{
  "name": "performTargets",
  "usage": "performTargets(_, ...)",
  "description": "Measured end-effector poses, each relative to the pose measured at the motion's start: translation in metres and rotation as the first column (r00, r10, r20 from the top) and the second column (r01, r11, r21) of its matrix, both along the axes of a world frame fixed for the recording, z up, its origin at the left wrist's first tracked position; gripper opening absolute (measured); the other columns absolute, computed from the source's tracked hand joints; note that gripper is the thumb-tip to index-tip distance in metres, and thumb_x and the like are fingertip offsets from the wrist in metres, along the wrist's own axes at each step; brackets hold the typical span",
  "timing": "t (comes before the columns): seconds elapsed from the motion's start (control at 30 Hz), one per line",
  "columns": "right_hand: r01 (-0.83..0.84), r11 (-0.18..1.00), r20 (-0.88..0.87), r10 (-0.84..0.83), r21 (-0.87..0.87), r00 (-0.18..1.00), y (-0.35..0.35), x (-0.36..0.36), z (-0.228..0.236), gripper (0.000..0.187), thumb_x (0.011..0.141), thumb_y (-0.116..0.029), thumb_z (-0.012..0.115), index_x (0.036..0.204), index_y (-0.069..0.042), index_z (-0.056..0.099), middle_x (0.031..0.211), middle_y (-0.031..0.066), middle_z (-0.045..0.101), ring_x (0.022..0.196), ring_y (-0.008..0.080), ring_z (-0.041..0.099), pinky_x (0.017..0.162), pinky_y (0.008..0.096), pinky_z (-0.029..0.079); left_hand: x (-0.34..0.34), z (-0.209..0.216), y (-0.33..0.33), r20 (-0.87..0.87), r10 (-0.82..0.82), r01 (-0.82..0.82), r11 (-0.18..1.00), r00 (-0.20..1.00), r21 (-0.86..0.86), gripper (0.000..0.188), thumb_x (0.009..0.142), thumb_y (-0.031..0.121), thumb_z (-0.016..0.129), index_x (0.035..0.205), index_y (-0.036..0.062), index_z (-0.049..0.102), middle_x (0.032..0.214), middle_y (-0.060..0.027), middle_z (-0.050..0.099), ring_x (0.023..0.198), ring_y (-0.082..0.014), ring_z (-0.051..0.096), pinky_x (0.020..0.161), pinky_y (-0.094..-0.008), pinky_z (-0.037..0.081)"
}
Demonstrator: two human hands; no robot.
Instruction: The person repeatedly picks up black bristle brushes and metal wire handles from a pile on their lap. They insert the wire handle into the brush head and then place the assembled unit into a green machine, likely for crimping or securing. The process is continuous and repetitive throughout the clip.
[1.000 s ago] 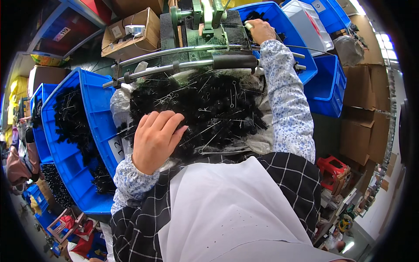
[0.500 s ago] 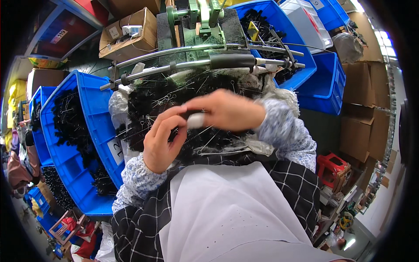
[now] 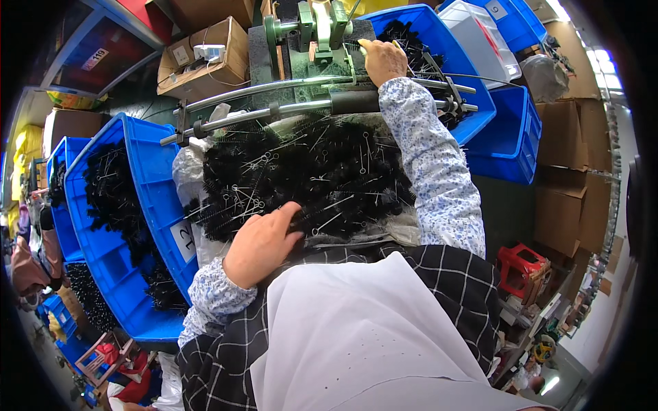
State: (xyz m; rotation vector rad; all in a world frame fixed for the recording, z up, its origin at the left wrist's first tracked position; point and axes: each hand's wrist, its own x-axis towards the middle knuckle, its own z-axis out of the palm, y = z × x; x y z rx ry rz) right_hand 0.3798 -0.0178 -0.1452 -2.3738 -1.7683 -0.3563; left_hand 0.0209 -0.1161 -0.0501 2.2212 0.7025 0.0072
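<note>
A heap of black wire brushes (image 3: 329, 161) with twisted metal stems and looped ends lies in front of me. My left hand (image 3: 264, 243) is at the heap's near edge, thumb and forefinger apart; it touches the brushes and nothing shows held in it. Stretched far forward, my right hand (image 3: 385, 63) is beside the green-grey machine (image 3: 322, 34), above the metal rails. Its fingers are closed, with yellow showing at the tips. What they hold is too small to make out.
Two metal rails (image 3: 274, 109) cross between the heap and the machine. A blue bin (image 3: 154, 198) of brushes stands at left, another blue bin (image 3: 473, 103) at right behind my right arm. An open cardboard box (image 3: 205, 58) is at the back left; a red stool (image 3: 517, 267) is at right.
My right hand has moved from beside my left hand over the heap, forward to the machine. My left hand has dropped slightly toward the near edge of the heap.
</note>
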Motion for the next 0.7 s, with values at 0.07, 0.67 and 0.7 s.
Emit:
performTargets(0.07,0.001,1.000,-0.011,-0.002,-0.029,1.000,0.004,0.001,-0.003,0.026,0.082,-0.015,0.053,0.106,-0.018,0.064,0.088,0.0070,0.066,0.083,0.0247,0.062,0.079,0.0394,0.047,-0.003,0.000,0.003,-0.010,0.024,-0.024,1.000,1.000,-0.011,0.037,0.078,0.013,0.063,0.108,0.0019,0.046,0.076,-0.0139,0.060,0.069,-0.0308,0.058,0.063,-0.0383,0.045)
performTargets(0.67,0.127,0.992,-0.040,-0.127,-0.013,0.991,-0.013,0.013,-0.001,0.041,0.078,-0.032,0.061,0.114,-0.013,0.059,0.105,0.0067,0.060,0.100,0.0248,0.051,0.086,0.0416,0.038,-0.004,0.012,0.014,0.130,0.088,-0.115,0.969,0.988,0.221,0.032,0.073,0.019,0.071,0.097,0.0058,0.056,0.070,-0.0076,0.054,0.061,-0.0220,0.052,0.057,-0.0310,0.042)
performTargets(0.7,0.099,0.995,-0.046,-0.098,0.019,0.994,-0.012,0.014,-0.008,0.041,0.077,-0.031,0.060,0.113,-0.012,0.059,0.105,0.0074,0.061,0.101,0.0253,0.052,0.086,0.0418,0.038,-0.005,0.015,0.014,0.166,0.128,-0.161,0.966,0.978,0.204,0.032,0.072,0.018,0.073,0.096,0.0053,0.056,0.071,-0.0075,0.054,0.061,-0.0212,0.052,0.056,-0.0301,0.042)
